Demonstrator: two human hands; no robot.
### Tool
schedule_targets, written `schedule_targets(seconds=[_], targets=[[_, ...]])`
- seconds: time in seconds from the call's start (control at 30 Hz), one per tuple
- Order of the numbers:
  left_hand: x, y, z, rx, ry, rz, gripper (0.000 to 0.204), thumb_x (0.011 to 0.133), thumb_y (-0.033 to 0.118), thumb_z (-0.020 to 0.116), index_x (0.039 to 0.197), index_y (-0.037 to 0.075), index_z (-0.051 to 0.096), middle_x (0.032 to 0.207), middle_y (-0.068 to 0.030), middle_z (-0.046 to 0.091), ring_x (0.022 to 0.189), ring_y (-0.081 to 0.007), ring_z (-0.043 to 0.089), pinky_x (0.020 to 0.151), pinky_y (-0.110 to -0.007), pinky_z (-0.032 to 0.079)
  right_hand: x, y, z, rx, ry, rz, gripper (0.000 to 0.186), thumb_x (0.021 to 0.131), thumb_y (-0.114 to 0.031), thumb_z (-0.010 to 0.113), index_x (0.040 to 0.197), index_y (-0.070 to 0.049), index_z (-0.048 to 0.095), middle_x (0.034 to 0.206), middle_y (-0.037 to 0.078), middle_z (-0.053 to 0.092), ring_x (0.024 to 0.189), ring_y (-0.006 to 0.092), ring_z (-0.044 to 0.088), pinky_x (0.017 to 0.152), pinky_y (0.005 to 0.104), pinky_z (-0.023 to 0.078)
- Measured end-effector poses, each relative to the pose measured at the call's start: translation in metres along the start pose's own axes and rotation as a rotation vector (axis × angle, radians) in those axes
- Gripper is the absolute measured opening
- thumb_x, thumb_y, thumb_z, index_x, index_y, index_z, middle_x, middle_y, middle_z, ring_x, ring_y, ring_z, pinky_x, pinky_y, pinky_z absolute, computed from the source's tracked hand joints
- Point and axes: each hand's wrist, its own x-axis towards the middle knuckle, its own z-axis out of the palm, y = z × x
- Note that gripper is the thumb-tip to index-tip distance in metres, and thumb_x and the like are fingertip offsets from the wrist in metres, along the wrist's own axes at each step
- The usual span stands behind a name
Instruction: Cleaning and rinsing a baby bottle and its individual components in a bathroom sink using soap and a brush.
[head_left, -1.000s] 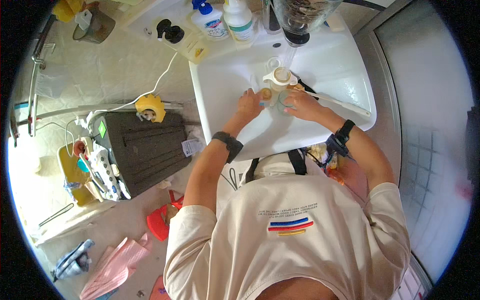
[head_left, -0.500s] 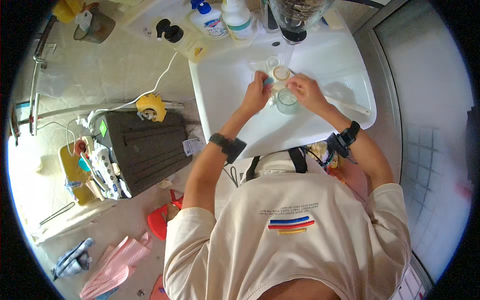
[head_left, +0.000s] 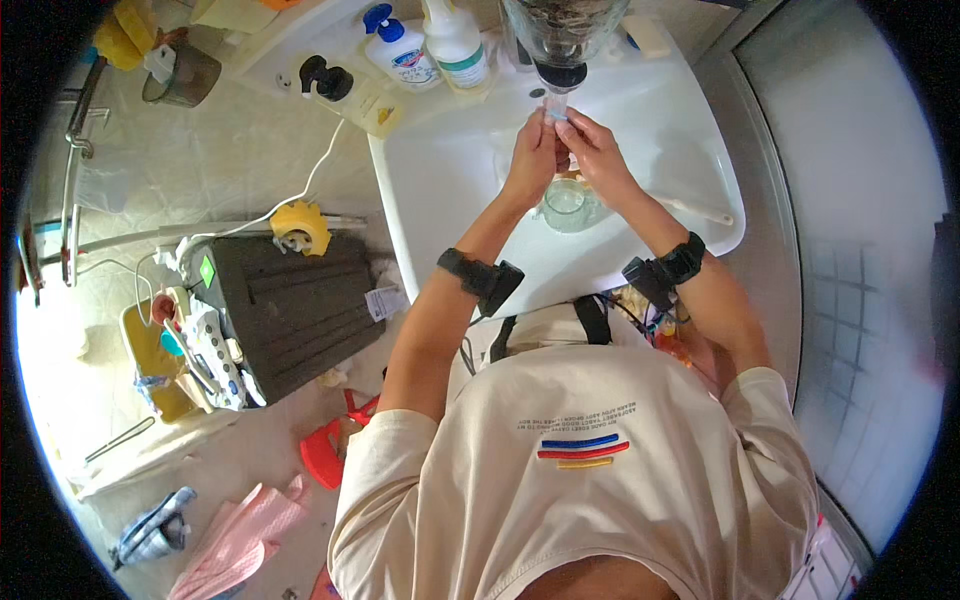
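Observation:
My left hand [head_left: 536,158] and my right hand [head_left: 598,155] are together under the tap, both closed. Pinched between their fingertips is a small light-blue thing [head_left: 556,116], too small to name, in what looks like running water. Just below my hands, a clear glass jar [head_left: 569,206] stands in the white washbasin [head_left: 430,215], its mouth facing up. Orange-gold rims show in part between my hands and the jar, the rest hidden by my fingers. A white long-handled tool [head_left: 703,210] lies in the basin, right of my right wrist.
A black-tipped tap [head_left: 561,76] hangs over the basin's far side. Along the far left rim stand a black pump bottle [head_left: 350,92], a blue-topped bottle [head_left: 402,55] and a white bottle [head_left: 457,50]. A dark box [head_left: 300,310] is at the left.
Both hands have moved farther away and closer together, up under the tap. The light-blue thing has gone with them from beside the jar. The jar stays in the basin.

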Motion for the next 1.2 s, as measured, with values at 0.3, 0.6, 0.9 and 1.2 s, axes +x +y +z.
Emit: schedule_targets(seconds=[0.3,0.6,0.9,1.2], targets=[[0.016,-0.002,-0.012,0.208,0.169,-0.016,0.053,0.089,0.044,0.034,0.064,0.002,0.052,0.052,-0.0021,0.047,0.043,-0.0086,0.041,0.038,-0.022,0.029,0.008,0.009,0.028,0.501,0.109,0.173,0.026,0.084,-0.024,0.055,0.102,-0.004,0.054,0.077,-0.001,0.055,0.064,0.0072,0.048,0.058,0.0227,0.041],[0.009,-0.084,-0.111,1.545,0.161,-0.032,0.031,0.08,0.026,0.045,0.074,0.0,0.061,0.079,-0.0207,0.061,0.08,-0.0359,0.059,0.07,-0.042,0.047,0.027,0.009,0.033,0.482,0.249,0.149,0.012,0.085,-0.011,0.047,0.091,-0.001,0.047,0.074,0.004,0.051,0.057,0.011,0.047,0.045,0.0233,0.038],[-0.02,-0.116,-0.108,1.734,-0.081,-0.123,0.023,0.077,0.02,0.049,0.079,-0.001,0.059,0.083,-0.0202,0.06,0.08,-0.032,0.06,0.068,-0.041,0.048,0.03,-0.01,0.034,0.521,0.168,0.267,0.006,0.081,-0.003,0.04,0.078,-0.006,0.045,0.06,-0.001,0.037,0.042,0.0064,0.026,0.038,0.0205,0.02],[-0.027,-0.104,-0.125,1.533,0.211,-0.115,0.019,0.075,0.015,0.048,0.077,-0.002,0.058,0.078,-0.0221,0.06,0.072,-0.036,0.059,0.065,-0.043,0.048,0.036,0.002,0.029,0.612,0.173,0.439,0.019,0.088,-0.022,0.04,0.078,-0.007,0.046,0.048,-0.001,0.031,0.038,0.0096,0.028,0.035,0.0245,0.019]])
